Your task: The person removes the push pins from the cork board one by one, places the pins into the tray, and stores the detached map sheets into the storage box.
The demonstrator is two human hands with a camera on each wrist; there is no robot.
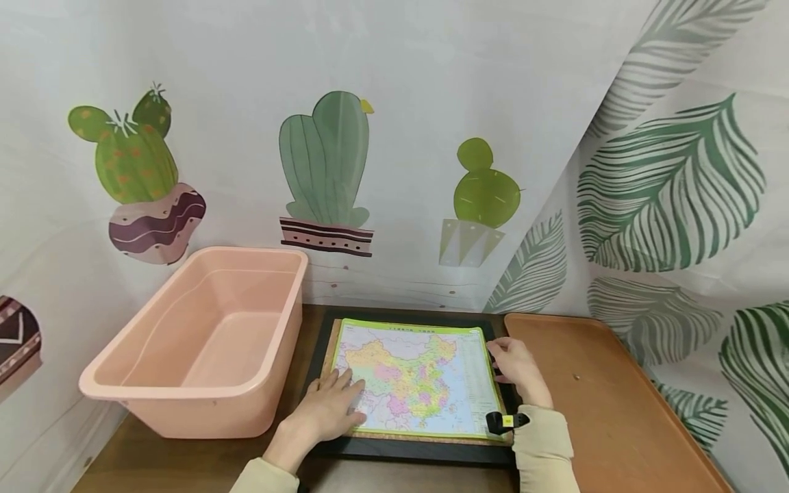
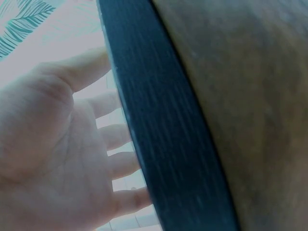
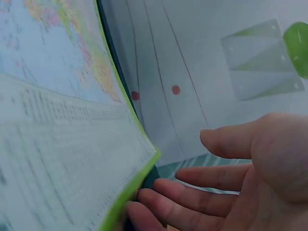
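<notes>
A colourful map of China with a green border lies on a cork board in a black frame. My left hand rests spread over the map's lower left edge. In the left wrist view, its fingers run behind the frame's dark edge, fingertips hidden. At the map's upper right edge is my right hand. The right wrist view shows its fingers right by the green border, slightly bent, with the thumb held apart from the map.
A pink plastic basin stands to the left on the brown table. On the right lies an orange-brown tray. Behind everything hangs a pale cloth printed with cacti and leaves.
</notes>
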